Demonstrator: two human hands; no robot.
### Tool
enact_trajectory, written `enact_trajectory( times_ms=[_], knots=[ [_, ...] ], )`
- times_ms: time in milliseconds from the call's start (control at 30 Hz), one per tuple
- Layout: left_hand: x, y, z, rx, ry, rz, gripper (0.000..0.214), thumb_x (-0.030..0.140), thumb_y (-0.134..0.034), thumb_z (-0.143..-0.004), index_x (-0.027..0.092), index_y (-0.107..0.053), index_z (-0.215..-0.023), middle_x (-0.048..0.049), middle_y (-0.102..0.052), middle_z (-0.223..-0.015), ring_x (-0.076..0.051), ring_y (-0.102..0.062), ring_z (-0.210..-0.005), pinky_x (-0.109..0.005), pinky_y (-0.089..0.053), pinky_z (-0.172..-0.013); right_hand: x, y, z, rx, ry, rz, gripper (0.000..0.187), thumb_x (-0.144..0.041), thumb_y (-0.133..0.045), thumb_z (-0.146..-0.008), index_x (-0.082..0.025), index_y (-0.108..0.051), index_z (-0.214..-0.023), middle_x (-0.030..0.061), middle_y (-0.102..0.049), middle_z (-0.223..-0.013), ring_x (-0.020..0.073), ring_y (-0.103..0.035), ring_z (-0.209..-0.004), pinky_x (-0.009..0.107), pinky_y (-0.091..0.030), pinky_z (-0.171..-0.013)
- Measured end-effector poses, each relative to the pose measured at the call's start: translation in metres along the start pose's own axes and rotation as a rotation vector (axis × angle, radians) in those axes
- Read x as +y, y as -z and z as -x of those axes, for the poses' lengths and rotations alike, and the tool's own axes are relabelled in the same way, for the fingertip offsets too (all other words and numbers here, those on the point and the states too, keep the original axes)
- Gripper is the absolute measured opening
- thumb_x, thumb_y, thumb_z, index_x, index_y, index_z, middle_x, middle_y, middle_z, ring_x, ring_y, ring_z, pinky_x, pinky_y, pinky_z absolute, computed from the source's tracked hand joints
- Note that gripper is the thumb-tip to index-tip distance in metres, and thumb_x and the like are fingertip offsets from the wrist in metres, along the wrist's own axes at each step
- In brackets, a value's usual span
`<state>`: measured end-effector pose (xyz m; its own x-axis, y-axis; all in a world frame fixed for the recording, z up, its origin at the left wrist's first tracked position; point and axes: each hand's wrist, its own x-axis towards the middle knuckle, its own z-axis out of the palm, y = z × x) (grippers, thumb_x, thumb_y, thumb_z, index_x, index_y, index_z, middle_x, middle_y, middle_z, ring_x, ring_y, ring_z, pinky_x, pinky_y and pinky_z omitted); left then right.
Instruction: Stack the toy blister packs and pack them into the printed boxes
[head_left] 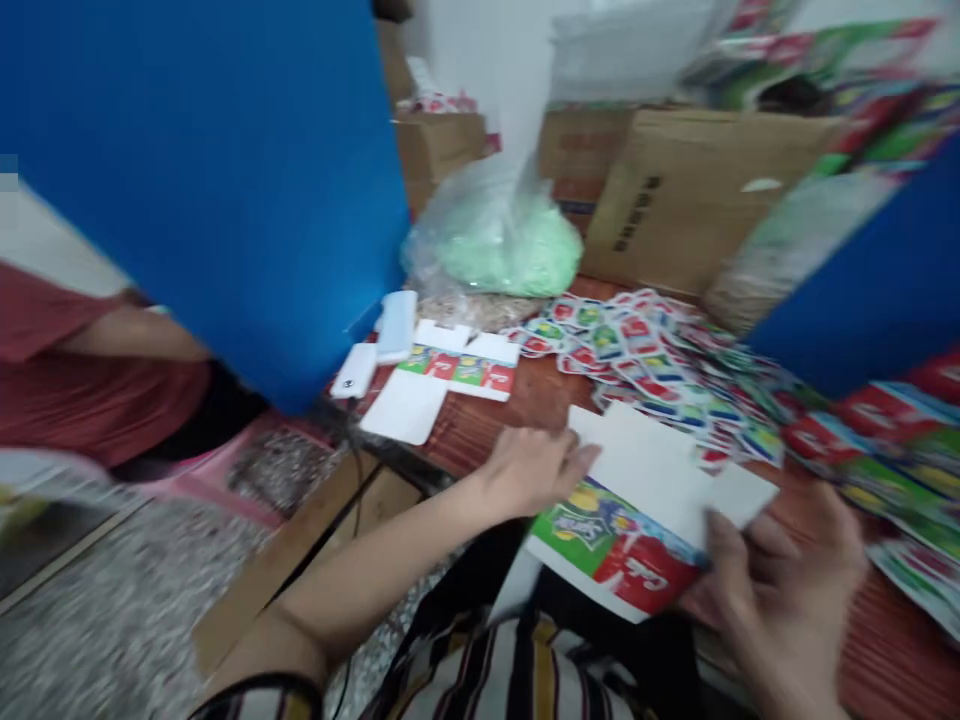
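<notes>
A flat printed carton blank (637,520), white inside with green, red and blue print, is held over the near table edge. My left hand (536,468) grips its left edge, fingers closed on the white flap. My right hand (780,570) pinches its right side, thumb on top. Both hands are blurred by motion. A second flat carton blank (450,375) lies on the reddish wooden table (525,400) further back.
Several small printed packets (660,360) are spread over the table. A clear bag of green material (499,240) and cardboard boxes (690,190) stand behind. A blue panel (210,170) rises at left, with a person in red (82,370) beside it. More printed cartons (900,450) lie at right.
</notes>
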<state>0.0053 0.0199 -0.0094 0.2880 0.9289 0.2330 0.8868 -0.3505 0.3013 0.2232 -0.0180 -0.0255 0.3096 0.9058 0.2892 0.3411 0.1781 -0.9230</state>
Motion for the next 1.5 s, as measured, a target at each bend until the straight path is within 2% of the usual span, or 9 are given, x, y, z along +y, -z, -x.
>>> enact_trajectory(
  times_ms=[133,267,367,533,967,1100,1300,1400,1500],
  knots=[
    [0.013,0.043,0.009,0.427,-0.233,-0.161,0.045,0.047,-0.033,-0.094,0.020,-0.056,-0.067,-0.0024,-0.056,-0.058,-0.016,-0.055,-0.055,-0.028,-0.037,-0.050,0.003,0.012,0.002,0.151,0.425,0.039,0.041,-0.023,-0.066,-0.081,-0.025,-0.050,-0.119,-0.0073,-0.046,-0.056,0.0063,-0.035,-0.035,0.020,-0.029,-0.037],
    [0.019,0.058,0.034,0.680,-0.443,-0.348,0.044,0.053,-0.039,-0.090,0.021,-0.054,-0.064,-0.0037,-0.058,-0.062,-0.017,-0.053,-0.055,-0.029,-0.037,-0.050,0.023,0.017,0.013,0.040,0.583,0.096,0.032,-0.016,-0.055,-0.086,-0.025,-0.052,-0.117,0.0098,-0.066,-0.103,0.0166,-0.066,-0.072,0.030,-0.054,-0.062],
    [0.015,0.032,0.052,0.565,-0.423,-0.405,0.042,0.051,-0.044,-0.090,0.021,-0.054,-0.063,-0.0037,-0.060,-0.061,-0.018,-0.055,-0.055,-0.030,-0.040,-0.050,0.041,0.015,0.026,-0.029,0.675,0.264,0.038,-0.010,-0.051,-0.087,-0.024,-0.051,-0.122,0.0103,-0.063,-0.111,0.0243,-0.063,-0.104,0.040,-0.055,-0.086],
    [0.018,-0.012,0.070,0.350,-0.262,-0.358,0.052,0.050,-0.027,-0.097,0.020,-0.056,-0.068,-0.0026,-0.059,-0.058,-0.018,-0.058,-0.051,-0.030,-0.041,-0.050,0.049,0.014,0.040,-0.106,0.699,0.582,0.036,-0.010,-0.044,-0.090,-0.019,-0.051,-0.124,0.0103,-0.058,-0.103,0.0253,-0.057,-0.104,0.051,-0.048,-0.097],
    [0.070,-0.046,0.062,-0.008,0.074,-0.291,0.035,0.037,-0.031,-0.097,0.016,-0.057,-0.106,-0.0093,-0.065,-0.077,-0.027,-0.064,-0.068,-0.034,-0.045,-0.058,0.046,0.038,0.073,-0.101,0.512,0.733,0.027,-0.035,-0.049,-0.095,-0.018,-0.054,-0.114,0.0090,-0.058,-0.094,0.0230,-0.055,-0.091,0.047,-0.046,-0.093],
    [0.072,-0.041,0.048,0.032,0.040,-0.122,0.031,0.033,-0.037,-0.096,0.018,-0.046,-0.121,-0.0129,-0.060,-0.105,-0.027,-0.064,-0.084,-0.034,-0.046,-0.063,0.046,0.036,0.071,-0.031,0.536,0.775,0.018,-0.023,-0.053,-0.093,-0.016,-0.058,-0.108,0.0095,-0.056,-0.091,0.0220,-0.056,-0.087,0.047,-0.048,-0.087],
    [0.059,-0.070,0.028,0.306,0.015,0.325,0.008,0.027,-0.048,-0.090,0.020,-0.045,-0.089,-0.0059,-0.053,-0.089,-0.021,-0.057,-0.085,-0.033,-0.047,-0.073,0.046,0.038,0.069,0.038,0.542,0.847,0.010,-0.019,-0.059,-0.088,-0.017,-0.061,-0.098,0.0175,-0.048,-0.125,0.0235,-0.057,-0.093,0.045,-0.049,-0.083],
    [0.058,-0.088,0.025,0.380,0.145,0.609,0.020,0.027,-0.049,-0.091,0.018,-0.046,-0.108,-0.0096,-0.055,-0.105,-0.021,-0.056,-0.102,-0.037,-0.047,-0.090,0.054,0.045,0.068,0.235,0.613,0.862,0.036,-0.020,-0.072,-0.079,-0.026,-0.057,-0.111,0.0127,-0.047,-0.128,0.0307,-0.051,-0.112,0.052,-0.044,-0.094],
    [0.065,-0.096,0.027,0.258,0.178,0.779,0.042,0.025,-0.040,-0.095,0.020,-0.035,-0.137,-0.0122,-0.047,-0.137,-0.021,-0.044,-0.129,-0.040,-0.036,-0.108,0.066,0.050,0.060,0.432,0.412,0.731,0.070,-0.035,-0.079,-0.071,-0.025,-0.044,-0.130,0.0156,-0.045,-0.129,0.0330,-0.049,-0.115,0.051,-0.047,-0.092]
  ],
)
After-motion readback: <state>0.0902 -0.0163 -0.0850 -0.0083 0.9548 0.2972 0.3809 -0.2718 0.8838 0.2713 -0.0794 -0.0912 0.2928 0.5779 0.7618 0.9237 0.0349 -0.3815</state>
